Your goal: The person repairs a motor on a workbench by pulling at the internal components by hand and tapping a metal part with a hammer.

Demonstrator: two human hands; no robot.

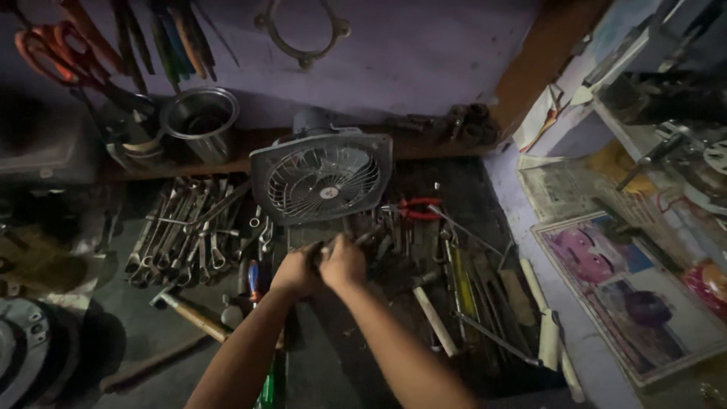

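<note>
Both hands – left hand (pixel 294 273), right hand (pixel 343 263) – closed together below the fan (pixel 322 176); contents unclear

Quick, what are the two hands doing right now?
Left hand: curled closed on something small and dark; what it is cannot be told.
Right hand: closed too, pressed against the left, below the fan.

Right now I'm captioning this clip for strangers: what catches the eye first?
The grey fan stands tilted at mid-bench, grille facing the camera. Just below it the left hand and right hand meet over a small dark part, too dim to identify. A pile of spanners lies left of the fan, red-handled pliers to its right.
</note>
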